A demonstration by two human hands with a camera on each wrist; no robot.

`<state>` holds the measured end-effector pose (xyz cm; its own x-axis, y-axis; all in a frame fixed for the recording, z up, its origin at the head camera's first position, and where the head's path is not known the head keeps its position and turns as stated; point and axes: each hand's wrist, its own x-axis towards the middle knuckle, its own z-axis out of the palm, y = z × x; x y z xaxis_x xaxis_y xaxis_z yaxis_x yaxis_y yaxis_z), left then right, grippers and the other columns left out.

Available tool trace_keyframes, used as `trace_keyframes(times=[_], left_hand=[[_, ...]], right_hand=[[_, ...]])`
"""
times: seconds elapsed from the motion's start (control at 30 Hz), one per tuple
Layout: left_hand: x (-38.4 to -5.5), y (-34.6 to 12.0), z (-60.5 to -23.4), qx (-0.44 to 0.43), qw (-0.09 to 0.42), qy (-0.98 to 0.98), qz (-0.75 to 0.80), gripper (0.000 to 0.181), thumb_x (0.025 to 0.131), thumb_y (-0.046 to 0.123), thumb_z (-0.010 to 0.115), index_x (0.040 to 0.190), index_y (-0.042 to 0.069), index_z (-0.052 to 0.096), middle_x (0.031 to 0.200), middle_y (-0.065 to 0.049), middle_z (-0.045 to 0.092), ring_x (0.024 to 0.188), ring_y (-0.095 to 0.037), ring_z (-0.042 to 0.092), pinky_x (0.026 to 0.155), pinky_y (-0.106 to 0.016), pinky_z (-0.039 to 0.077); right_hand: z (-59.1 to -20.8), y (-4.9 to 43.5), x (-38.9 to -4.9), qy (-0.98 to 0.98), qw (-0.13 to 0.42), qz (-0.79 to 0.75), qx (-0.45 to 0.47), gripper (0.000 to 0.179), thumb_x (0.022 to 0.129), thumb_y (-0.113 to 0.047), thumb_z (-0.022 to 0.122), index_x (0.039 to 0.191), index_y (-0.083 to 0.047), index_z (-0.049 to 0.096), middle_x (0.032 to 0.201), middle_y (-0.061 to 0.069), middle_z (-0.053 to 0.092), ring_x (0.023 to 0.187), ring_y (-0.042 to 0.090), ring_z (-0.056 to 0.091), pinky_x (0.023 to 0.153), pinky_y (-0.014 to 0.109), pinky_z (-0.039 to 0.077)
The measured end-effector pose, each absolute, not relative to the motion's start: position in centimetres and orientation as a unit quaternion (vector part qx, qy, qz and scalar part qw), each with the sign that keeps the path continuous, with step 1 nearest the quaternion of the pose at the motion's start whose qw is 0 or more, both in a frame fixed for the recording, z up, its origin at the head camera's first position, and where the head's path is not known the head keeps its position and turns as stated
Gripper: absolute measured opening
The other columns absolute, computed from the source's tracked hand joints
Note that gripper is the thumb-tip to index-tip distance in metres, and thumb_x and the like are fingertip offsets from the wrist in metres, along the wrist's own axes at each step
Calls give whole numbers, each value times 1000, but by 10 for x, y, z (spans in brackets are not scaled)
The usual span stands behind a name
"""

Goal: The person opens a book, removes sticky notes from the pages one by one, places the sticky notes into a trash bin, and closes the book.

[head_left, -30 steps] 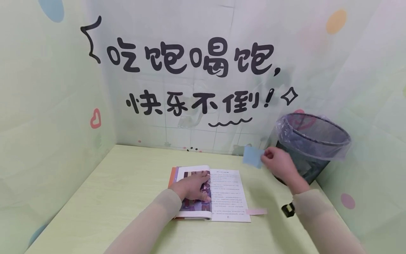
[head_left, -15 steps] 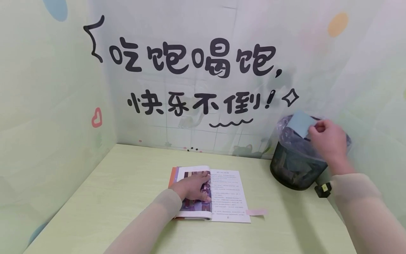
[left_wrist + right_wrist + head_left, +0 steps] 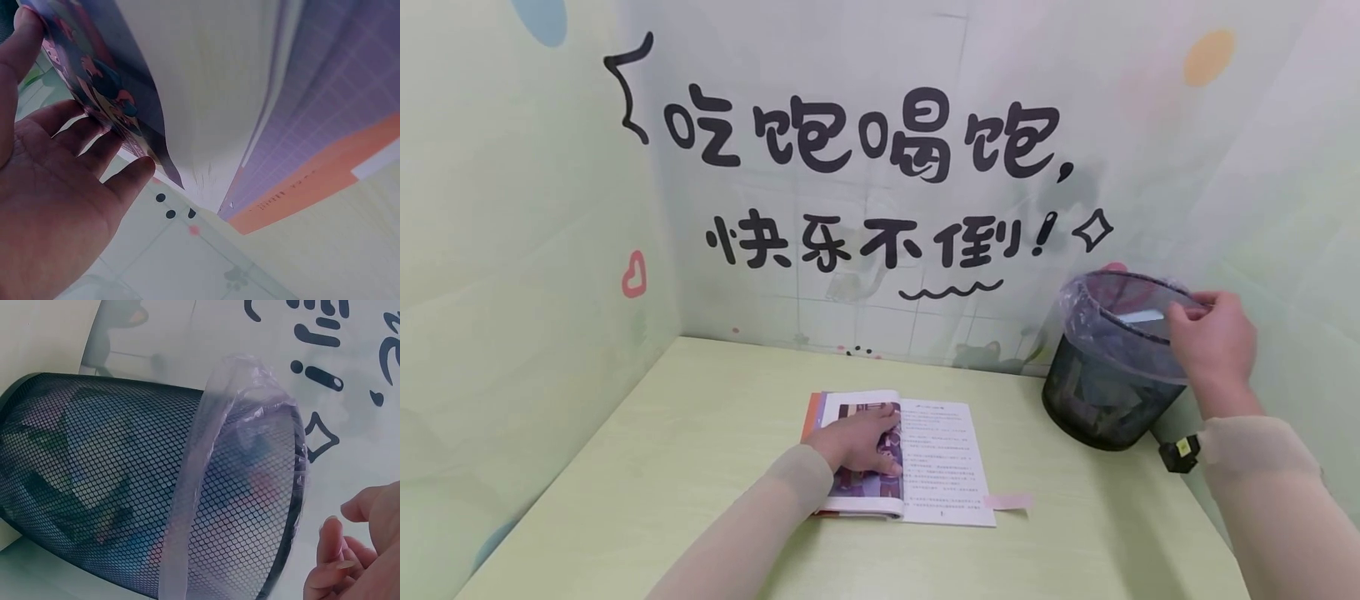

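Note:
My left hand [image 3: 859, 442] lies with spread fingers on the illustrated left page of an open book [image 3: 940, 462]. The left wrist view has the hand [image 3: 62, 181] against the picture page, with the book's purple-and-orange cover [image 3: 294, 194] beyond. My right hand [image 3: 1213, 337] is over the right rim of a black mesh wastebasket [image 3: 1097, 400]. A light blue paper sheet [image 3: 1141, 317] shows inside its mouth, just left of my fingertips. In the right wrist view, the right hand [image 3: 356, 550] has thumb and forefinger apart, loosely curled, with nothing between them, beside the wastebasket's rim.
A clear plastic liner [image 3: 1082, 312] folds over the wastebasket's rim, and scraps show through the mesh. A pink paper strip [image 3: 1009, 502] sticks out from the book's right edge. Printed cloth walls [image 3: 820, 333] enclose the pale table [image 3: 700, 433] at the back and sides.
My right hand has carried the blue sheet rightward from above the table to the wastebasket and let it go into the mouth. My left hand has stayed on the book.

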<state>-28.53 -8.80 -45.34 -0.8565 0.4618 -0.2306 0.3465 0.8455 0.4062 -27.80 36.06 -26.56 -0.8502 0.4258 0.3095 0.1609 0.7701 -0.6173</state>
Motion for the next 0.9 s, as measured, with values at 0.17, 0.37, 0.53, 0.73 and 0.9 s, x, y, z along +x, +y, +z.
trace_keyframes(times=[0.17,0.37,0.53,0.73,0.9], left_hand=[[-285,-87,-452,213,161,948,173,95,96,54,81,172,18,38,184,-2,26,171,-29,26,138,-50,28],[-286,-86,-453,212,161,949,169,96,95,56,81,172,18,38,184,-2,26,171,-29,26,138,-49,28],[-287,-87,-455,211,159,950,168,96,95,57,81,172,18,38,184,-2,27,170,-30,26,138,-50,28],[-288,-87,-456,214,156,950,167,97,95,57,81,172,18,39,184,-3,27,170,-30,27,138,-49,29],[-288,-87,-456,218,158,948,168,98,95,57,81,173,17,37,184,-4,26,170,-30,26,139,-49,28]], right_hand=[[-275,347,-278,-920,233,294,-111,64,111,-41,45,156,3,49,145,31,64,125,47,64,75,30,46],[-295,316,-274,-929,228,286,-50,54,111,-39,51,147,1,57,136,26,69,115,42,66,75,32,49],[-321,292,-270,-941,212,265,-3,47,111,-37,56,139,0,63,126,24,73,105,39,70,77,39,50],[-362,273,-267,-954,166,245,36,34,108,-29,63,127,-2,69,114,18,78,97,33,73,81,46,56],[-400,261,-260,-971,72,219,70,26,105,-27,68,118,-5,73,107,11,78,91,23,71,80,46,60]])
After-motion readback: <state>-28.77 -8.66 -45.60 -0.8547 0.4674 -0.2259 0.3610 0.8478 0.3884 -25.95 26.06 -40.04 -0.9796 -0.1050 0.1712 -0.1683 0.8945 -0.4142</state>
